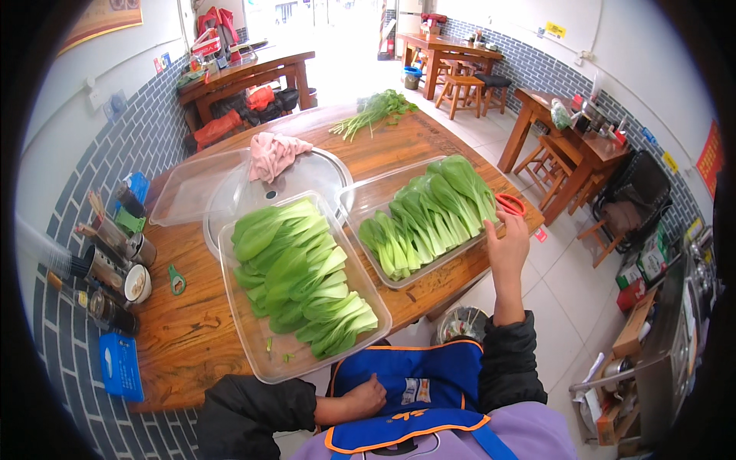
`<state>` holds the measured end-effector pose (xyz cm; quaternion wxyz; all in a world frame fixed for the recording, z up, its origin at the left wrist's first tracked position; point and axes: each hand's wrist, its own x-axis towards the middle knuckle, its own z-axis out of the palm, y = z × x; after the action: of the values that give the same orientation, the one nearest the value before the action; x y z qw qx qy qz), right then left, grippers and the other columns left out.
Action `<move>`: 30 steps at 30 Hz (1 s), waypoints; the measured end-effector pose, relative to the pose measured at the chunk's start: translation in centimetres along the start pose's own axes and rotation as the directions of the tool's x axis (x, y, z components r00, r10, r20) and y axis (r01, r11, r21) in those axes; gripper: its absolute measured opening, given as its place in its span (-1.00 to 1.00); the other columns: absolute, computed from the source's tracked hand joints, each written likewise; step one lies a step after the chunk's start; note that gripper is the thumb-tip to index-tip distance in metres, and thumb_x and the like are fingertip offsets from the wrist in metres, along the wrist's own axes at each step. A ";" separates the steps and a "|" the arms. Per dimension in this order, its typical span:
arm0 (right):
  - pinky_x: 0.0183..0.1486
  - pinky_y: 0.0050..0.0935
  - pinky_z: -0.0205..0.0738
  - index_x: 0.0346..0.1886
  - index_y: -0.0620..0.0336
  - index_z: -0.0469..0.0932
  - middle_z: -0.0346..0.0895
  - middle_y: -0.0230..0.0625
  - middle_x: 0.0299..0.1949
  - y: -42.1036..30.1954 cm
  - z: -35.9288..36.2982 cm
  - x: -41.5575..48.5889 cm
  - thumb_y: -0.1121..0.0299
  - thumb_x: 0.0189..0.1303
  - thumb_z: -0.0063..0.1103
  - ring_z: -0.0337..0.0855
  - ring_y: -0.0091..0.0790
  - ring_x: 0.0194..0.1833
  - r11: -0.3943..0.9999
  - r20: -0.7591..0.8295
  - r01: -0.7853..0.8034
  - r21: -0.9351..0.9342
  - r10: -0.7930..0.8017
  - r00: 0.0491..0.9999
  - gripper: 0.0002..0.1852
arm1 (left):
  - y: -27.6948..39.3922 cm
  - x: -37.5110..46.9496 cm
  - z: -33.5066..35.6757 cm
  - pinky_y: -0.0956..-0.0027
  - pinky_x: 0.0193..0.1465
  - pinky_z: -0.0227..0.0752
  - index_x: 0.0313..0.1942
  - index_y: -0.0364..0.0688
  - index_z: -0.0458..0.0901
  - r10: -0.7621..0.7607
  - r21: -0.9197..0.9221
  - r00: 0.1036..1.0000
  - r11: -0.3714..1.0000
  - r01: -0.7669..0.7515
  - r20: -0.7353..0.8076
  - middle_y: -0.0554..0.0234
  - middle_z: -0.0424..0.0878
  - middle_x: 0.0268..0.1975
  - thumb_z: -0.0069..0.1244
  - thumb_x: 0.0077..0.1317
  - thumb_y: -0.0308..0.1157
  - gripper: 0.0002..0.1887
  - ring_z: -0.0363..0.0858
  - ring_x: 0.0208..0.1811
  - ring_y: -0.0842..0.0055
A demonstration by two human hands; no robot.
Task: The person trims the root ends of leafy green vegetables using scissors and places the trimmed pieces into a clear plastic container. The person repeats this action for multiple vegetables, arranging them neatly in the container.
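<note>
My right hand (509,238) is at the near right corner of a clear plastic container (397,282). Its fingertips meet close to the rim, beside the red-handled scissors (510,204); whether they grip anything is hard to see. A row of green bok choy (428,213) fills much of that container. My left hand (367,397) rests in my lap on the blue apron (414,368), fingers curled, with nothing visible in it. Closer to me on the left, a second clear container (241,339) holds more bok choy (305,276) laid in overlapping rows.
Behind the containers, a pink cloth (276,155) lies on a round metal lid (328,167), beside an empty clear container (195,187). Leafy herbs (379,112) lie at the wooden table's (184,345) far end. Jars and a white bowl (138,283) line the left wall. A bin (462,323) stands below.
</note>
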<state>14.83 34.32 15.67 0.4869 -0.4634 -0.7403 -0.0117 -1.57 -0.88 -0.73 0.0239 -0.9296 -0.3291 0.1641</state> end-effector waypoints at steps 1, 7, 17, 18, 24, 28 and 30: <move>0.08 -0.17 0.48 -0.09 0.24 0.67 0.63 -0.14 -0.10 -0.3 0.0 -0.4 0.36 0.13 0.45 0.60 -0.04 0.00 1.000 -0.033 0.015 0.017 -0.015 0.999 -0.70 | 0.0 0.0 0.0 -0.11 0.23 0.44 -0.09 -0.22 0.70 -0.006 -0.008 1.000 1.000 0.006 0.007 -0.06 0.69 -0.11 -0.14 0.40 -0.22 -0.67 0.66 0.01 0.13; 0.11 -0.14 0.48 -0.11 0.25 0.64 0.60 -0.14 -0.08 -3.0 0.1 -3.3 0.51 0.19 0.34 0.59 -0.05 0.00 0.988 -0.069 0.096 0.118 -0.088 0.994 -0.81 | 0.5 0.3 -0.3 -0.19 0.29 0.37 -0.09 -0.19 0.74 -0.049 -0.041 0.998 0.998 0.051 0.050 -0.05 0.70 -0.02 -0.12 0.41 -0.23 -0.67 0.67 0.04 0.12; 0.09 -0.21 0.50 -0.03 0.25 0.65 0.59 -0.14 -0.06 -10.9 -0.4 -4.5 0.61 0.21 0.29 0.60 -0.09 0.00 0.897 0.034 0.289 0.334 -0.318 0.947 -0.75 | 0.8 2.0 -0.5 -0.24 0.42 0.22 0.06 -0.15 0.72 -0.002 -0.095 0.965 0.995 0.028 0.262 -0.03 0.63 0.17 -0.13 0.45 -0.23 -0.65 0.58 0.22 0.11; 0.09 -0.22 0.50 -0.03 0.25 0.65 0.58 -0.14 -0.06 -11.9 -0.3 -4.6 0.61 0.20 0.30 0.60 -0.09 -0.01 0.873 0.056 0.310 0.377 -0.356 0.933 -0.75 | 0.8 2.1 -0.5 -0.24 0.42 0.22 0.06 -0.15 0.72 -0.012 -0.101 0.963 0.994 0.040 0.268 -0.03 0.63 0.18 -0.13 0.46 -0.23 -0.64 0.58 0.22 0.11; 0.01 -0.21 0.51 -0.12 0.24 0.64 0.59 -0.19 -0.15 -17.8 0.8 -4.0 0.65 0.08 0.33 0.58 -0.09 -0.06 0.694 0.176 0.454 0.558 -0.634 0.753 -0.73 | 1.1 2.8 -0.3 -0.23 0.41 0.23 0.08 -0.15 0.73 -0.033 -0.068 0.942 0.996 0.059 0.335 -0.02 0.62 0.20 -0.14 0.46 -0.21 -0.63 0.58 0.23 0.09; -0.03 -0.21 0.51 -0.17 0.22 0.65 0.59 -0.26 -0.21 -20.9 3.3 -2.5 0.58 0.10 0.35 0.58 -0.11 -0.11 0.590 0.243 0.599 0.541 -0.792 0.561 -0.79 | 1.1 2.8 -0.6 -0.20 0.40 0.26 0.08 -0.15 0.73 -0.037 -0.066 0.943 0.996 0.062 0.331 -0.01 0.63 0.19 -0.13 0.46 -0.20 -0.62 0.58 0.22 0.08; -0.02 -0.20 0.51 -0.20 0.19 0.65 0.60 -0.30 -0.22 -22.5 5.2 -2.1 0.55 0.09 0.35 0.59 -0.13 -0.11 0.533 0.252 0.633 0.562 -0.839 0.483 -0.82 | 0.8 2.9 -1.0 -0.19 0.38 0.28 0.08 -0.16 0.73 -0.016 -0.078 0.931 0.996 0.048 0.366 -0.01 0.64 0.18 -0.13 0.46 -0.21 -0.62 0.59 0.21 0.07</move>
<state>-4.32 22.52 21.14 0.3062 0.0322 -0.9504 0.0438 1.41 0.35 -0.74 -0.0750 -0.8776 -0.3499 0.3191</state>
